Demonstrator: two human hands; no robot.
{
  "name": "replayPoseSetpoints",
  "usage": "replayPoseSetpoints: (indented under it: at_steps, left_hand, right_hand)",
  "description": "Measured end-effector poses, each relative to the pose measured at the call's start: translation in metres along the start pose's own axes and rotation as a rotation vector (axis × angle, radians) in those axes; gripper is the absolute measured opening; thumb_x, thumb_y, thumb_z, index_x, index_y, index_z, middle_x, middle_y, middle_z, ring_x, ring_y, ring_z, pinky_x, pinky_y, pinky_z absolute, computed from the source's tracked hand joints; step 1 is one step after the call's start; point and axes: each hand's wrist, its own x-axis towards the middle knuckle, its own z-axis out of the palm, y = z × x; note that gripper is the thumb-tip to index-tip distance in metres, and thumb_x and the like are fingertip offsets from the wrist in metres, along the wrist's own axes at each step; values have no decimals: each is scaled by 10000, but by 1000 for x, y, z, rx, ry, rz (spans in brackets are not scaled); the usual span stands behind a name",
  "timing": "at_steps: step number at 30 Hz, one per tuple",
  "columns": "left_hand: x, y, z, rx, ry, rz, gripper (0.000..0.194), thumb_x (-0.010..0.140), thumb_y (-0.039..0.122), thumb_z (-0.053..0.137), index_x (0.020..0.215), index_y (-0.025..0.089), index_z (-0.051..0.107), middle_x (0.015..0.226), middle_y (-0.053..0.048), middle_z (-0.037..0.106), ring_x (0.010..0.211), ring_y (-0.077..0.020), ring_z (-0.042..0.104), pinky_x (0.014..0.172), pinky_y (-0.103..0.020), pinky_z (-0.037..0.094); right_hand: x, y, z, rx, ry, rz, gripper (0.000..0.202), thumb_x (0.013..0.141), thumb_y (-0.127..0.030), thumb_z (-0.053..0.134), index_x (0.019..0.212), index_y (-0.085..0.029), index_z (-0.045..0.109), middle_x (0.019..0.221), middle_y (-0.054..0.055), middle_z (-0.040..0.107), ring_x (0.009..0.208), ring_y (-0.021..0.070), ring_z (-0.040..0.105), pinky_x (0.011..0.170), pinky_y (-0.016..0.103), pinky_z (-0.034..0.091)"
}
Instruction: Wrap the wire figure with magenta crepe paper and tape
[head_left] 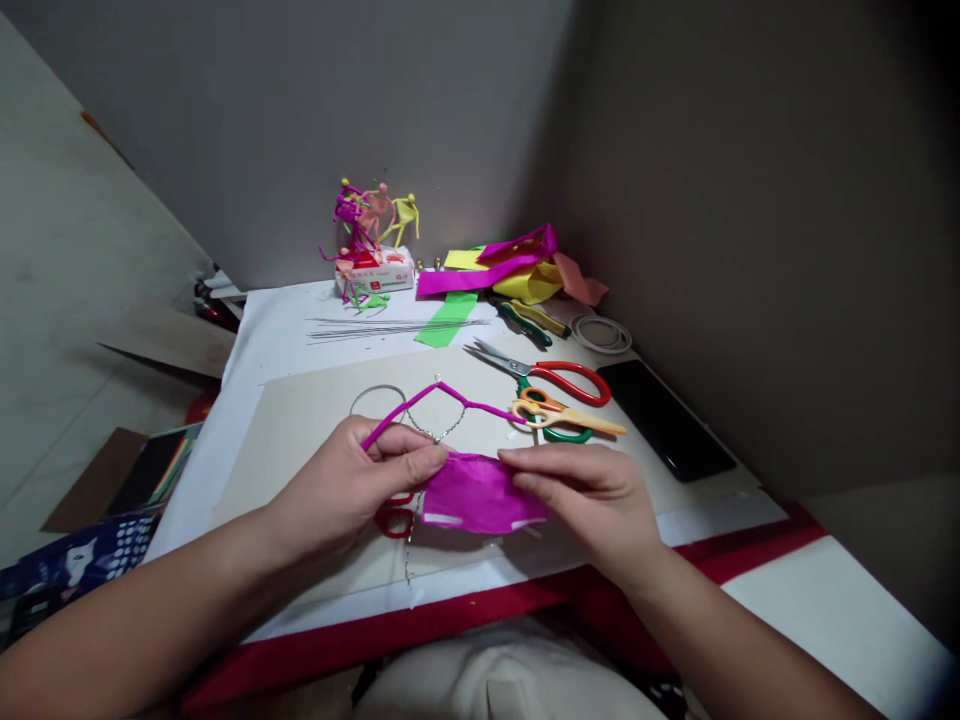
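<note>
Between my two hands a magenta piece of crepe paper point(480, 490) is spread out, with white strips near its lower corners. My left hand point(382, 470) pinches its upper left corner together with a twisted wire figure frame point(455, 428). Magenta wrapping covers that frame's upper bends, while bare silvery wire shows lower down and hangs below the hand. My right hand point(581, 490) pinches the paper's upper right edge between thumb and fingers. Under the left hand lie red scissor handles point(395, 517), partly covered. Yellow-orange scissors point(574, 414) lie just beyond the right hand.
Red-handled scissors point(562, 375), pliers point(525, 322), a tape ring point(601, 334) and a black phone point(667, 420) lie at right. Behind are colored paper strips point(517, 265), thin wires point(375, 330), and small wire figures point(375, 215) on a white box point(386, 272).
</note>
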Motion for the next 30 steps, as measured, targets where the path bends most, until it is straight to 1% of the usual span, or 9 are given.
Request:
replayPoseSetpoints:
  at_steps: [3, 7, 11, 14, 17, 21, 23, 27, 30]
  left_hand:
    - [-1, 0, 0, 4, -1, 5, 250, 767, 348, 676, 658, 125, 706, 526, 20, 555, 518, -75, 426, 500, -192, 339]
    - [-1, 2, 1, -25, 67, 17, 213, 755, 303, 694, 626, 134, 707, 512, 29, 573, 496, -59, 424, 486, -170, 339]
    - [0, 1, 1, -9, 64, 25, 191, 743, 289, 707, 619, 145, 717, 501, 34, 586, 497, -54, 432, 496, -159, 353]
    - [1, -1, -1, 49, 61, 41, 176, 746, 307, 704, 670, 152, 741, 571, 11, 648, 548, -75, 491, 542, -173, 388]
    - [2, -2, -2, 102, 125, 61, 165, 741, 317, 705, 721, 161, 754, 621, -3, 691, 585, -99, 541, 571, -190, 418]
    - [3, 2, 2, 138, 198, 83, 137, 721, 293, 712, 705, 162, 750, 631, 0, 707, 590, -108, 570, 569, -186, 442]
    - [2, 4, 5, 160, 196, 95, 135, 718, 281, 707, 685, 156, 745, 616, -1, 704, 569, -108, 572, 551, -185, 445]
    - [-1, 6, 9, 220, 237, 129, 136, 705, 273, 711, 693, 141, 744, 642, -23, 718, 584, -131, 601, 553, -201, 470]
    - [-5, 4, 10, 261, 274, 165, 172, 725, 300, 699, 759, 140, 752, 671, -39, 727, 602, -154, 621, 544, -220, 485]
  right_hand:
    - [0, 3, -2, -31, -12, -198, 411, 727, 4, 662, 966, -323, 729, 872, -20, 754, 770, 146, 721, 700, 216, 600]
    - [-1, 6, -9, -90, 24, -238, 421, 712, 26, 667, 960, -308, 736, 846, -12, 756, 766, 157, 720, 701, 230, 601]
    - [-1, 6, -22, -159, -111, -371, 397, 769, 0, 601, 1041, -267, 715, 913, 31, 748, 842, 166, 707, 736, 240, 582]
    - [-1, 6, -31, -234, -216, -457, 327, 796, -35, 571, 1037, -203, 714, 951, 82, 734, 855, 172, 700, 739, 241, 569]
    - [-2, 8, -39, -277, -228, -367, 302, 788, -31, 576, 993, -220, 693, 968, 67, 728, 909, 174, 690, 794, 250, 555]
    - [-4, 0, -40, -174, -164, -77, 250, 845, -131, 548, 1065, -243, 590, 1182, 78, 648, 1122, 230, 595, 962, 409, 482]
    - [-3, -8, -33, -208, -104, -92, 226, 856, -148, 544, 1055, -236, 606, 1164, 80, 651, 1118, 236, 588, 981, 443, 457]
    - [4, -18, -13, -382, -41, -255, 229, 798, -91, 613, 972, -223, 683, 896, 52, 716, 890, 202, 653, 859, 385, 512]
    - [10, -18, -3, -384, 12, -180, 170, 800, -107, 618, 894, -221, 702, 832, 41, 727, 793, 184, 669, 742, 329, 536]
